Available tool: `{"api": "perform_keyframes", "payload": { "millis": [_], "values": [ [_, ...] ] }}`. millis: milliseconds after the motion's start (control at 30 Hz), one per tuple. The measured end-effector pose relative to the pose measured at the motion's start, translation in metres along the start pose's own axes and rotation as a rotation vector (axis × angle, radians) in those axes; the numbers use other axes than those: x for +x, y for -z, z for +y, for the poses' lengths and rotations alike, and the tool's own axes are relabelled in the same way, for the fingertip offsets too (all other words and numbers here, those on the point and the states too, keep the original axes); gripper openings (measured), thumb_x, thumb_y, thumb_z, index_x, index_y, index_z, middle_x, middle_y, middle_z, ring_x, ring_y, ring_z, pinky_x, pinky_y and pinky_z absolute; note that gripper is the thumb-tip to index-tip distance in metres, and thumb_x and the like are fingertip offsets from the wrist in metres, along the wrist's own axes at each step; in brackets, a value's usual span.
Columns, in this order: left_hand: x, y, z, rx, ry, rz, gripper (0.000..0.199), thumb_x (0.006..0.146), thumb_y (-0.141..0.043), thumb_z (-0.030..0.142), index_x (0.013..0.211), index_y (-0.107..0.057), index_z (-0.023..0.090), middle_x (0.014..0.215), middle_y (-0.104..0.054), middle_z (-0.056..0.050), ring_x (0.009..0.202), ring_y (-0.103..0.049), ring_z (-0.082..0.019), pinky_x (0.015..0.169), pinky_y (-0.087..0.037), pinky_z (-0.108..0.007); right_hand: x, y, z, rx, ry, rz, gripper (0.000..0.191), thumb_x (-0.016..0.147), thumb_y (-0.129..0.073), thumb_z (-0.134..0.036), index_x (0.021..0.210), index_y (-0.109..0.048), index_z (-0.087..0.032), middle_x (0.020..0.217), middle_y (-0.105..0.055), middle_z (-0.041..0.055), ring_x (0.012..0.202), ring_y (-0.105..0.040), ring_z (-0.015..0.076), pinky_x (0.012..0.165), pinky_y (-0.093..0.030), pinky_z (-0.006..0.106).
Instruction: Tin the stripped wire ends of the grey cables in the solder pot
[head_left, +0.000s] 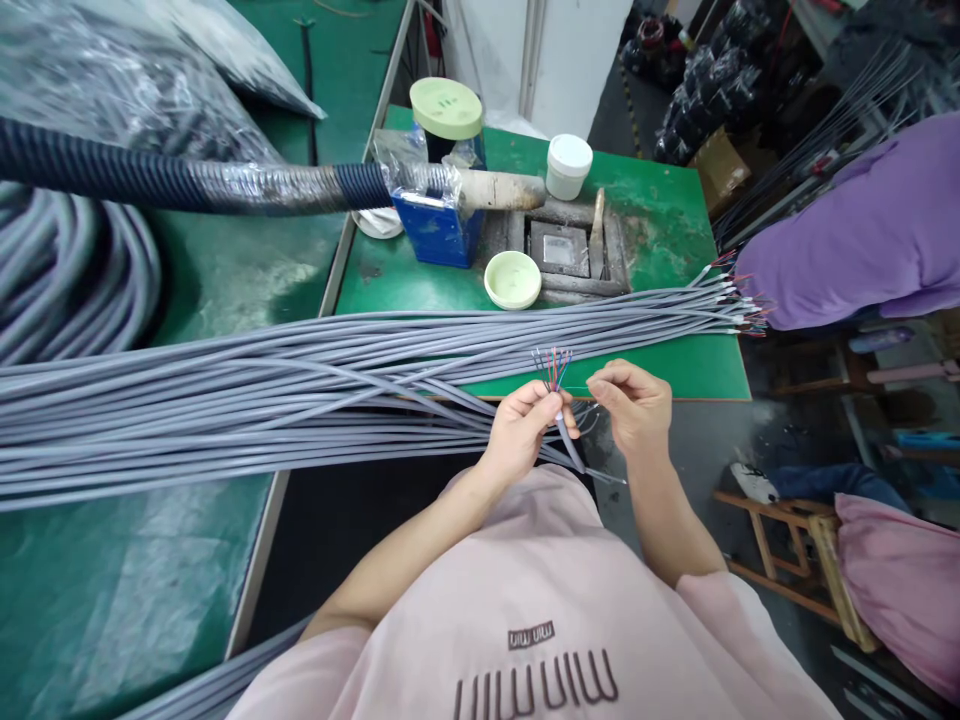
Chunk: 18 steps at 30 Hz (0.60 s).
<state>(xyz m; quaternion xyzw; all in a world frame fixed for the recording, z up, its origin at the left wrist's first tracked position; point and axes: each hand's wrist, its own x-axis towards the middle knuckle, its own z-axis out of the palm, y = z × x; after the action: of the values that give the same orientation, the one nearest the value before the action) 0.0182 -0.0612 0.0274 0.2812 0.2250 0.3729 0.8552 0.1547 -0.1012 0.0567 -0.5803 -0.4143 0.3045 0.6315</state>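
Note:
In the head view, my left hand (525,425) pinches a grey multi-core cable (571,447) close to its stripped end. Thin coloured wires (553,370), red, blue and white among them, fan upward above the fingers. Just to the right, my right hand (636,400) is closed with thumb and forefinger together. A very fine pale strand runs from the wires to those fingertips. Behind both hands lies a long bundle of grey cables (360,345), its stripped ends (739,305) gathered at the right edge of the green table.
A solder pot (559,248) stands beyond the bundle, with a brush (598,235) beside it. Nearby are a pale green dish (513,280), a white lidded tub (568,167), a blue box (439,232) and a ribbed hose (300,188). People in purple and pink clothes are at right.

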Motion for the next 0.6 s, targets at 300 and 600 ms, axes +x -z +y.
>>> {"api": "perform_keyframes", "payload": {
  "millis": [300, 600],
  "values": [
    [-0.002, 0.002, -0.003, 0.048, 0.005, -0.066, 0.026, 0.079, -0.073, 0.039, 0.078, -0.061, 0.015, 0.061, -0.067, 0.001, 0.051, -0.063, -0.013, 0.056, -0.049, -0.026, 0.012, 0.0, 0.001, 0.247, -0.208, -0.108, 0.02, 0.082, -0.068, -0.039, 0.075, -0.072, -0.021, 0.052, -0.058, -0.0028, 0.053, -0.054, 0.0116, 0.059, -0.045, 0.027],
    [-0.003, 0.001, -0.006, 0.066, 0.025, -0.076, 0.033, 0.076, -0.076, 0.042, 0.072, -0.057, 0.015, 0.06, -0.067, 0.001, 0.05, -0.062, -0.012, 0.056, -0.05, -0.027, 0.026, -0.002, -0.002, 0.299, -0.381, -0.293, 0.016, 0.065, -0.083, -0.028, 0.07, -0.071, -0.019, 0.061, -0.065, -0.0026, 0.05, -0.055, 0.0083, 0.049, -0.044, 0.022]
  ]
}}
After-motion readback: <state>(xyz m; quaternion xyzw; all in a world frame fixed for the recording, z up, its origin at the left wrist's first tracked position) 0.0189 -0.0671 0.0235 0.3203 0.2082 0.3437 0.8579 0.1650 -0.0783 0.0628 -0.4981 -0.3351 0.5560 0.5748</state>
